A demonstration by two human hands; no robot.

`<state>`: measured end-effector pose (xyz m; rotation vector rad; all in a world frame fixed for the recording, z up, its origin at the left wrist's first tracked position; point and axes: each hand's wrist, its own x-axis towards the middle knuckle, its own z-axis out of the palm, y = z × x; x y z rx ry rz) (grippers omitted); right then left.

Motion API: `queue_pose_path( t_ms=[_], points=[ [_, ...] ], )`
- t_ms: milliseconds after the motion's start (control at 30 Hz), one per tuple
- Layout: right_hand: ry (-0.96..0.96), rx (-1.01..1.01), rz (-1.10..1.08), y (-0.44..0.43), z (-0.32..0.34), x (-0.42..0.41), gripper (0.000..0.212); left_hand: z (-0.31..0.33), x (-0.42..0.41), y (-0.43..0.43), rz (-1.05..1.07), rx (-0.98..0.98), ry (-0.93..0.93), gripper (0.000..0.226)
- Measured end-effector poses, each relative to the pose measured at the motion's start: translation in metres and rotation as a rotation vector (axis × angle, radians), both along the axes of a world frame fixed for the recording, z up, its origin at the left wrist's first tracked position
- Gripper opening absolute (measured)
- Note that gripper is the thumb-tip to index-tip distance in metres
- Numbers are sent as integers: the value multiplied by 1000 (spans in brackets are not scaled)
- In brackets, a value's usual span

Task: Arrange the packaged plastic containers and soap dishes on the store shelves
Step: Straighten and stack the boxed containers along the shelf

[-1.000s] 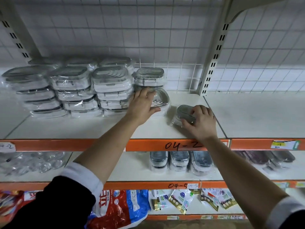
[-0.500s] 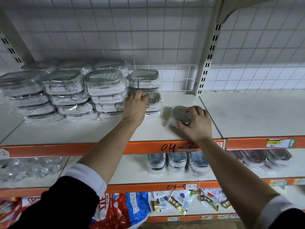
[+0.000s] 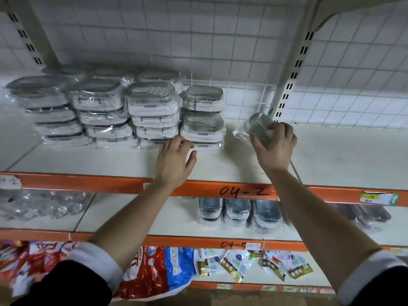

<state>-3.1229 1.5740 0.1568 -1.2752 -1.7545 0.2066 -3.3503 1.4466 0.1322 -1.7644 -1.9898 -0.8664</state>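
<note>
Several stacks of wrapped white plastic containers with grey lids fill the left half of the upper shelf. The rightmost stack is two high. My left hand hovers just in front of that stack, fingers loosely curled, holding nothing. My right hand grips a small wrapped grey soap dish, tilted on edge and lifted off the shelf, to the right of the stacks near the slotted upright.
The shelf's orange front edge reads 04-2. On the shelf below lie more wrapped grey dishes and clear wrapped items. Bags and sachets sit on the lowest shelf. A wire grid backs the shelves.
My left hand has drawn back from the rightmost stack, which now lies square. My right hand has lifted the soap dish off the shelf and moved it toward the back.
</note>
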Motion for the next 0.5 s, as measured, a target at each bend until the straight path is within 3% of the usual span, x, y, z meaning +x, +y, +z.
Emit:
queue_pose_path(
  t_ms=[133, 367, 500],
  points=[
    [28, 15, 152, 24, 36, -34, 52, -6, -1, 3, 37, -25, -57, 34],
    [-171, 73, 371, 71, 85, -115, 53, -9, -2, 6, 42, -9, -53, 32],
    [-394, 118, 469, 93, 97, -150, 55, -8, -2, 5, 28, -7, -62, 33]
  ],
)
